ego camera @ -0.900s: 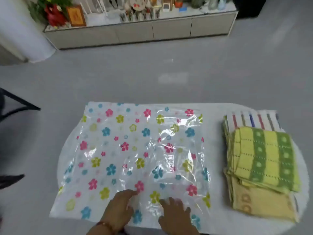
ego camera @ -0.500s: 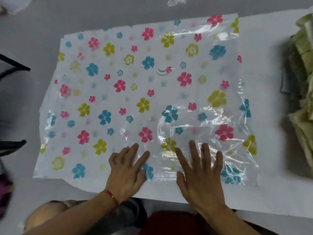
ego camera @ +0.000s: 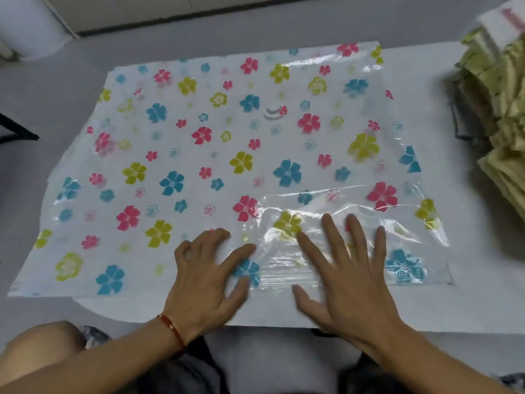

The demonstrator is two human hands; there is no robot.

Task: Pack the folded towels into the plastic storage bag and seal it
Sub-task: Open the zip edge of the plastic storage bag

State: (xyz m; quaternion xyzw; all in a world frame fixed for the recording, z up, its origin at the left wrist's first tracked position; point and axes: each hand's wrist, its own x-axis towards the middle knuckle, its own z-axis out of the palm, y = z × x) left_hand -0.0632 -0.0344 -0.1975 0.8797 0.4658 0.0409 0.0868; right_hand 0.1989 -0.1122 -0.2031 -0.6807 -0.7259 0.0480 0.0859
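Note:
A clear plastic storage bag (ego camera: 227, 155) printed with pink, blue and yellow flowers lies flat on the white table (ego camera: 443, 302). A round valve (ego camera: 274, 112) shows near the bag's middle. My left hand (ego camera: 211, 271) rests on the bag's near edge with its fingers bent and spread. My right hand (ego camera: 345, 268) lies flat beside it, fingers straight and spread, pressing the wrinkled plastic. The stack of folded yellow and green towels (ego camera: 500, 118) sits at the right edge, partly cut off by the frame.
The table's near edge runs just under my wrists, with my lap below it. A white cylinder (ego camera: 28, 27) stands on the grey floor at the far left. A dark chair leg (ego camera: 17, 132) pokes in at the left.
The view tipped down from the room onto the table. Both hands slid slightly farther onto the bag's near edge, and the right hand's fingers spread wider.

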